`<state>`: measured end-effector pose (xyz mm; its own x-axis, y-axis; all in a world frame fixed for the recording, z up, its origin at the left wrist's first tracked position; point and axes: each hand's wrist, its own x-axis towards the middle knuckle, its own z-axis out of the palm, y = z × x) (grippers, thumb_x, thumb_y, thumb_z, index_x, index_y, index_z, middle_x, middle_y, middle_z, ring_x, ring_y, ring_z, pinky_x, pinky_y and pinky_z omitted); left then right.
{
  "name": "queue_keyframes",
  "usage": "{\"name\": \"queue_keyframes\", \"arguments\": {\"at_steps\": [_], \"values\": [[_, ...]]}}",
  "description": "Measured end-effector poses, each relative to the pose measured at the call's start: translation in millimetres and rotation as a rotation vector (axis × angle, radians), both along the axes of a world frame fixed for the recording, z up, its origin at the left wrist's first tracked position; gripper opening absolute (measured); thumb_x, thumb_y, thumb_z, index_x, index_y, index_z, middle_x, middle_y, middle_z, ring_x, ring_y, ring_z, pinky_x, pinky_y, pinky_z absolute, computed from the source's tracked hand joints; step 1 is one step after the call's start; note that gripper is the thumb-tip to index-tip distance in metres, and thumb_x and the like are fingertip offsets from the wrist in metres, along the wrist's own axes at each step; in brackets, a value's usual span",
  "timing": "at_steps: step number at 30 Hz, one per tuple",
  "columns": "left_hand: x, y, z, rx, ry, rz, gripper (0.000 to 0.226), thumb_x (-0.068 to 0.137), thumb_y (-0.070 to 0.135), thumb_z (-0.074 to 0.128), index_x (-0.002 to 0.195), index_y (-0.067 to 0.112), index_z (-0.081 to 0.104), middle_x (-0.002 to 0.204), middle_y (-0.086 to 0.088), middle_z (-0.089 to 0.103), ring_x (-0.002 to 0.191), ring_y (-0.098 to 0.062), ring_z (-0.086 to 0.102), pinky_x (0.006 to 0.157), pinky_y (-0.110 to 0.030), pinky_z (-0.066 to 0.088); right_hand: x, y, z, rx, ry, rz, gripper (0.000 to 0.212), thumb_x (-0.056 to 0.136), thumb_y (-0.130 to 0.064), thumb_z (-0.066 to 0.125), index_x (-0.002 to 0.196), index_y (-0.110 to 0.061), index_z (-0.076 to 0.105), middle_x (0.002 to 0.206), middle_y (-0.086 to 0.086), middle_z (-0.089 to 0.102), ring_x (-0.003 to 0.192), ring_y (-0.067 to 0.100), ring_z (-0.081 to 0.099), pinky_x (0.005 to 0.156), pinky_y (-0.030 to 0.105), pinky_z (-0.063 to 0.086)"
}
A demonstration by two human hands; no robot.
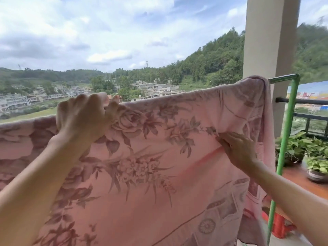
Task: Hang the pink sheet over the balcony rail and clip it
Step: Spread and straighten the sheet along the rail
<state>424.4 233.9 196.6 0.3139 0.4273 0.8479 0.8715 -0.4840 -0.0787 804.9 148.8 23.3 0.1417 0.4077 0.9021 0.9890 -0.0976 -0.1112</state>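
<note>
The pink sheet (159, 157) with a darker flower print hangs draped over a green rail (284, 79) that runs across the view; most of the rail is hidden under the cloth. My left hand (83, 114) grips the sheet's top fold on the rail, fingers curled over the edge. My right hand (236, 148) lies lower to the right, its fingers straight and pressed flat against the hanging cloth near the sheet's right edge. No clip is in view.
A green upright post (284, 148) of the rail stands at the right, with a pale concrete pillar (268, 41) behind it. Potted plants (308, 151) sit on a ledge at the right, by a dark balcony railing (310, 119). A red object (280, 226) stands low on the floor.
</note>
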Motion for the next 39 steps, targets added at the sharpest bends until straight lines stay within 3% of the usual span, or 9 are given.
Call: {"name": "queue_keyframes", "arguments": {"at_steps": [4, 6, 10, 16, 21, 25, 29, 34, 39], "values": [[88.5, -26.4, 9.1, 0.013, -0.018, -0.188, 0.039, 0.097, 0.043, 0.044, 0.118, 0.015, 0.061, 0.116, -0.011, 0.064, 0.090, -0.023, 0.060, 0.084, -0.038, 0.041, 1.1, 3.3, -5.3, -0.030, -0.040, 0.140, 0.029, 0.088, -0.033, 0.052, 0.085, -0.016, 0.075, 0.087, -0.001, 0.075, 0.075, 0.022, 0.071, 0.061, 0.032, 0.057], [150.9, -35.6, 9.5, -0.014, 0.024, -0.261, 0.037, 0.098, 0.040, 0.044, 0.124, 0.017, 0.057, 0.125, -0.010, 0.058, 0.102, -0.025, 0.057, 0.094, -0.042, 0.038, 1.8, 4.3, -1.0, -0.063, -0.095, 0.234, 0.026, 0.089, -0.032, 0.053, 0.084, -0.016, 0.074, 0.086, -0.003, 0.075, 0.074, 0.022, 0.070, 0.061, 0.031, 0.056], [247.3, -27.9, 0.8, -0.119, 0.087, -0.219, 0.032, 0.100, 0.039, 0.038, 0.113, 0.017, 0.058, 0.090, -0.003, 0.067, 0.075, -0.019, 0.060, 0.068, -0.031, 0.044, 36.3, -4.8, 10.9, -0.132, -0.189, 0.399, 0.027, 0.092, -0.034, 0.054, 0.088, -0.015, 0.073, 0.091, -0.002, 0.073, 0.081, 0.021, 0.069, 0.066, 0.033, 0.055], [271.8, -16.6, -13.9, 0.048, 0.009, -0.042, 0.045, 0.098, 0.043, 0.033, 0.067, 0.015, 0.050, 0.045, 0.003, 0.044, 0.040, -0.012, 0.039, 0.048, -0.021, 0.029, 167.7, -23.5, 102.5, 0.219, 0.257, 0.133, 0.028, 0.093, -0.036, 0.056, 0.105, -0.014, 0.070, 0.109, 0.003, 0.068, 0.103, 0.023, 0.059, 0.083, 0.028, 0.042], [274.3, -17.6, -11.8, 0.023, -0.012, -0.001, 0.047, 0.098, 0.048, 0.034, 0.072, 0.016, 0.058, 0.045, 0.003, 0.045, 0.041, -0.011, 0.041, 0.050, -0.019, 0.023, 224.9, -6.0, 174.0, -0.090, 0.623, -0.047, 0.045, 0.086, -0.054, 0.058, 0.068, -0.014, 0.062, 0.080, 0.003, 0.069, 0.083, 0.026, 0.061, 0.070, 0.033, 0.044], [274.0, -18.9, -11.0, 0.013, -0.005, 0.022, 0.045, 0.097, 0.048, 0.034, 0.073, 0.018, 0.056, 0.047, 0.003, 0.048, 0.043, -0.012, 0.043, 0.051, -0.020, 0.024, 222.0, 7.5, 178.8, -0.114, 0.443, 0.075, 0.018, 0.086, -0.034, 0.068, 0.085, -0.017, 0.073, 0.085, 0.001, 0.072, 0.086, 0.020, 0.064, 0.074, 0.029, 0.047], [273.1, -17.4, -8.0, 0.019, 0.006, 0.014, 0.048, 0.097, 0.050, 0.034, 0.067, 0.017, 0.053, 0.045, 0.002, 0.046, 0.043, -0.013, 0.044, 0.054, -0.023, 0.030, 248.8, 2.4, 214.9, -0.059, 0.390, -0.041, 0.020, 0.092, -0.017, 0.056, 0.088, -0.005, 0.071, 0.089, 0.007, 0.071, 0.087, 0.023, 0.063, 0.076, 0.027, 0.041], [290.9, -16.1, -0.4, -0.013, -0.042, -0.027, 0.044, 0.097, 0.045, 0.036, 0.077, 0.015, 0.062, 0.054, 0.000, 0.056, 0.049, -0.015, 0.049, 0.057, -0.025, 0.032, 267.0, 0.7, 220.3, -0.313, 0.500, 0.130, 0.022, 0.086, -0.035, 0.070, 0.090, -0.013, 0.065, 0.076, 0.002, 0.071, 0.047, 0.008, 0.066, 0.056, 0.022, 0.050], [364.8, -23.7, 18.1, -0.013, 0.009, -0.253, 0.037, 0.097, 0.047, 0.042, 0.095, 0.019, 0.064, 0.079, 0.001, 0.066, 0.058, -0.009, 0.051, 0.064, -0.028, 0.035, 260.9, 20.1, 212.9, -0.395, 0.453, 0.423, 0.010, 0.076, -0.021, 0.080, 0.083, -0.014, 0.076, 0.079, 0.001, 0.073, 0.077, 0.017, 0.071, 0.081, 0.040, 0.058]]}}
